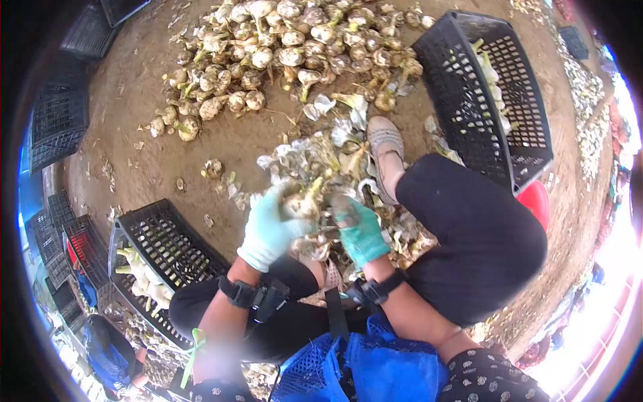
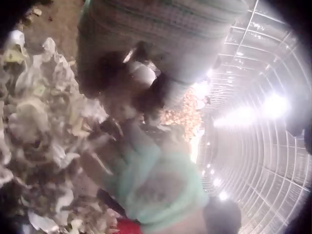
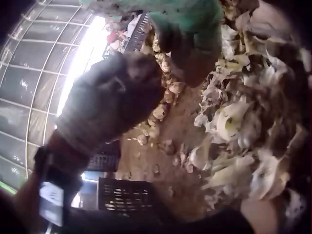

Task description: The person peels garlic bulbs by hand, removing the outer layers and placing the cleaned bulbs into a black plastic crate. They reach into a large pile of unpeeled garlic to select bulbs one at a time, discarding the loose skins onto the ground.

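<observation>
My left hand (image 1: 271, 228), in a pale mint glove, grips a garlic bulb (image 2: 143, 74) whose white side shows between its fingers in the left wrist view. Close beside it, my right hand (image 1: 362, 231) wears a greener glove with soiled fingertips. Its fingers bend towards the bulb; blur leaves me unable to tell whether they pinch anything. Both hands are over a heap of papery garlic skins (image 1: 301, 155) between the legs. In the right wrist view the left hand (image 3: 112, 100) faces the right hand (image 3: 190, 41) at the top.
A big pile of unpeeled garlic bulbs (image 1: 288, 57) lies ahead on the dirt floor. Black crates with whitish garlic stand at the right (image 1: 462, 87) and left (image 1: 167, 234). Further crates (image 1: 59, 124) line the far left, where another person (image 1: 110, 358) sits.
</observation>
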The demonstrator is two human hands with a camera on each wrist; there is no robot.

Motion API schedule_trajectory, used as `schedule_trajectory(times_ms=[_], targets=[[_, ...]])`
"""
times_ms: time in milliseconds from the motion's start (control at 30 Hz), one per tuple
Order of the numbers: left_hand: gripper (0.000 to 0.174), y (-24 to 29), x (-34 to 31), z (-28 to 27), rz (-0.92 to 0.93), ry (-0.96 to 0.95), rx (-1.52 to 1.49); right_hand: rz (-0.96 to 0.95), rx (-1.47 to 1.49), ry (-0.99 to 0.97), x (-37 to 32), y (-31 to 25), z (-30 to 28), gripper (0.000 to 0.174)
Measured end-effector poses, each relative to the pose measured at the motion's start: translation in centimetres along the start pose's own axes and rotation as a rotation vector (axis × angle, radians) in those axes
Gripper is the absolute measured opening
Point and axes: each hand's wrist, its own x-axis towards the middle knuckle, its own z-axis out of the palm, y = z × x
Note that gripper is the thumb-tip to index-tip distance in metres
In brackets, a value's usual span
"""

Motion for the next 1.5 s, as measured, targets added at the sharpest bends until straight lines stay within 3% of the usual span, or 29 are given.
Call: schedule_trajectory(times_ms=[33,67,167,433,533,600,633,733,767,833,900,1000,1033,1300,1400,1467,1500], targets=[[0.061,0.9,-1.5,0.9,0.035,-0.007,-0.013,-0.009,-0.267,-0.055,-0.4,-0.3,-0.1,0.022],[0.060,2.6,-3.0,1.4,0.005,-0.039,0.142,-0.146,-0.516,-0.008,-0.5,0.6,-0.1,0.024],[0.056,1.5,-5.4,2.3,0.079,0.007,0.004,-0.145,-0.681,-0.030,-2.2,-0.9,-0.5,0.018],[0.054,0.6,-9.5,2.5,0.163,0.026,-0.321,-0.407,-0.702,-0.112,-5.3,-2.9,-0.5,0.018],[0.050,0.2,-10.0,2.1,0.122,-0.070,-0.486,-0.455,-0.773,-0.146,-6.0,-3.3,-0.3,0.018],[0.052,-1.7,-9.3,1.9,0.078,-0.210,-0.878,-0.462,-0.794,-0.120,-6.9,-3.9,-0.1,0.016],[0.052,-2.2,-9.1,1.9,0.085,-0.215,-0.882,-0.468,-0.800,-0.117,-7.1,-3.9,0.0,0.016],[0.056,-2.7,-8.9,2.3,-0.005,-0.228,-1.245,-0.725,-0.782,-0.066,-7.1,-2.8,-0.1,0.017],[0.056,-2.5,-9.0,2.2,-0.002,-0.230,-1.252,-0.727,-0.790,-0.068,-7.1,-2.6,-0.2,0.017],[0.054,-1.7,-9.1,1.7,0.042,-0.333,-1.242,-0.442,-0.542,-0.073,-7.0,-2.5,0.0,0.016],[0.051,-2.2,-8.6,1.7,0.113,-0.366,-1.165,-0.436,-0.591,-0.049,-6.8,-3.0,0.1,0.015],[0.047,-1.0,-9.4,2.4,0.258,-0.145,-0.653,-0.475,-0.860,-0.070,-6.8,-2.7,0.0,0.018],[0.047,-0.9,-9.6,2.6,0.260,-0.151,-0.662,-0.421,-0.962,-0.036,-6.6,-2.5,0.1,0.020],[0.048,-1.3,-9.9,2.0,0.266,-0.140,-0.754,-0.365,-0.850,-0.075,-6.9,-3.1,0.7,0.018],[0.049,-1.5,-9.9,1.9,0.217,-0.179,-0.823,-0.435,-0.770,-0.073,-6.0,-1.6,0.0,0.016],[0.047,-1.5,-9.8,2.0,0.212,-0.272,-1.113,-0.464,-0.810,-0.077,-6.9,-2.8,0.3,0.015],[0.047,-1.6,-9.7,2.0,0.213,-0.270,-1.113,-0.492,-0.846,-0.082,-7.2,-3.3,0.4,0.015]])
